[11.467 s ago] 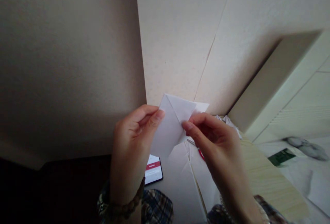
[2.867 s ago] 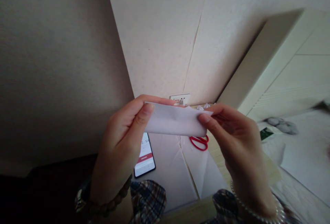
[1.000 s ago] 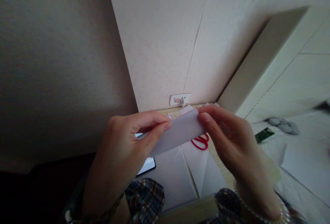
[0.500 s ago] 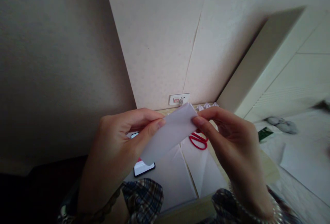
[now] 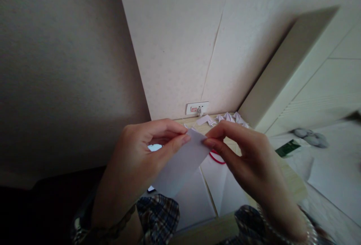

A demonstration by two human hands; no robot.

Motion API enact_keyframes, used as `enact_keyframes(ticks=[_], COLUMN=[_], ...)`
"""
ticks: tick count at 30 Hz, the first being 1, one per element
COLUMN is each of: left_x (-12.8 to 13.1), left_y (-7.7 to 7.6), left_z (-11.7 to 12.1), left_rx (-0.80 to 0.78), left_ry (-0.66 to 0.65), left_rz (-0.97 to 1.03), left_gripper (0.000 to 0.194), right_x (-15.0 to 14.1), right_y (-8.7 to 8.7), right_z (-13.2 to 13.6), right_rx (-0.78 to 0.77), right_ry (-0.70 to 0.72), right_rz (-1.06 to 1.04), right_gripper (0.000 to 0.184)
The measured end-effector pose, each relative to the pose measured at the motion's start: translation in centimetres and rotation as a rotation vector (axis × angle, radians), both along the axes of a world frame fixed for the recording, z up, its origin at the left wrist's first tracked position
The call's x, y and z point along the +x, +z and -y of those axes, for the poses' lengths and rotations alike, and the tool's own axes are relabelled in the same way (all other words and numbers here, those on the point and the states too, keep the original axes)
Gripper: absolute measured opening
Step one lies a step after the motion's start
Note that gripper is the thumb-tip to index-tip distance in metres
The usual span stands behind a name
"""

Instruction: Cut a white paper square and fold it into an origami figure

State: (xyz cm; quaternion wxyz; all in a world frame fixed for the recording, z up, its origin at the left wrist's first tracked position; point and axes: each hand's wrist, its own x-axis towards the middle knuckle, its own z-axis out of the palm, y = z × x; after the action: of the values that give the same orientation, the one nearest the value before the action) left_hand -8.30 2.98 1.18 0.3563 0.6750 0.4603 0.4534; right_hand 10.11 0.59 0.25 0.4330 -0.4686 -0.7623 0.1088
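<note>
L hand (image 5: 146,155) thumb + index pinch the white paper (image 5: 180,166) near its top corner; R hand (image 5: 248,153) thumb + index pinch its edge just to the R. Paper's up in the air b/w the hands, tilted, its wide end hanging toward the L cuff (image 5: 158,215).

Under it: flat sheets (image 5: 194,203) on the table (image 5: 293,181), scissors (image 5: 216,161) and phone (image 5: 154,147). Folded paper pieces (image 5: 229,117) at the back by the wall, below the outlet (image 5: 194,108) w/ plug (image 5: 200,112). Off R: green packet (image 5: 288,148), grey item (image 5: 311,139). Paper + hands block the view of the tabletop.

Vs. 0.5 s ago: R fingers closer to L, less of scissors + phone showing.

Only part of a red loop shows; blades hidden. Phone mostly covered, screen text n/a. Grey item blurred, can't ID.
</note>
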Motion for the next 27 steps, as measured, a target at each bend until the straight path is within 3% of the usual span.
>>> enact_keyframes(ticks=[5,9,16,22,27], left_x=[0.3,0.4,0.8,1.1,1.3], left_y=[0.0,0.2,0.4,-0.1,-0.7], left_z=[0.1,0.4,0.9,0.6,0.5], left_rx=[0.015,0.052,0.088,0.175,0.155], left_ry=[0.02,0.062,0.197,0.21,0.265], left_rz=[0.036,0.065,0.053,-0.003,0.089], left_gripper=[0.01,0.013,0.017,0.012,0.011], right_x=[-0.1,-0.5,-0.9,-1.0,-1.2], right_y=[0.1,-0.1,-0.9,-1.3,-1.5], right_z=[0.2,0.2,-0.2,-0.4,-0.5], right_rx=[0.015,-0.083,-0.157,-0.104,-0.223], right_ry=[0.035,0.001,-0.051,-0.058,0.008], right_rz=[0.019,-0.169,-0.341,-0.422,-0.525], right_gripper=[0.02,0.01,0.02,0.022,0.017])
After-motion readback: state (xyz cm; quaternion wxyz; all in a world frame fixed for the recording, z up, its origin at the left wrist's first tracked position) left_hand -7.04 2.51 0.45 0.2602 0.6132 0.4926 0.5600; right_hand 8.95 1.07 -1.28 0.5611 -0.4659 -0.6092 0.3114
